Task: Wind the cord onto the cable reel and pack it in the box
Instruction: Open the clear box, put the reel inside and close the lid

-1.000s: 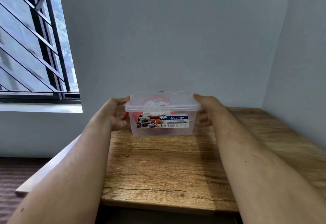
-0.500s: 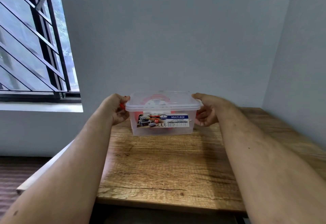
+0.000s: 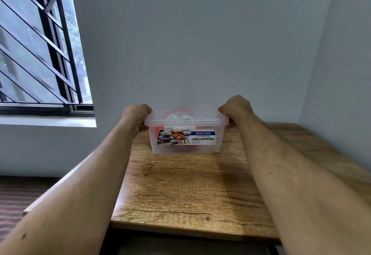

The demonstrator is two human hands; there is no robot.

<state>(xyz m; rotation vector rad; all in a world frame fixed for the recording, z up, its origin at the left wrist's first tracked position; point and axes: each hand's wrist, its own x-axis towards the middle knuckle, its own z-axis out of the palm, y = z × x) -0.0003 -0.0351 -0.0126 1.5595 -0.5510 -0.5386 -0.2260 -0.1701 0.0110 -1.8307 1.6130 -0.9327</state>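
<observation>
A clear plastic box (image 3: 160, 148) with a printed MULTI-BOX label stands on the wooden table (image 3: 186, 192), its clear lid (image 3: 206, 121) on top. Through the plastic I see the red cable reel (image 3: 181, 116) with a white hub inside; the cord itself cannot be made out. My left hand (image 3: 136, 115) curls over the lid's left end, fingers wrapped around the red side latch. My right hand (image 3: 235, 109) curls over the right end in the same way, with a bit of red latch showing under it.
The table sits in a corner, grey walls behind and to the right. A barred window (image 3: 38, 53) with a white sill is on the left. The table's left edge and near edge drop to a dark floor.
Both hands have risen from the box's sides and curled over the lid's ends onto the red latches. The box stays in place.
</observation>
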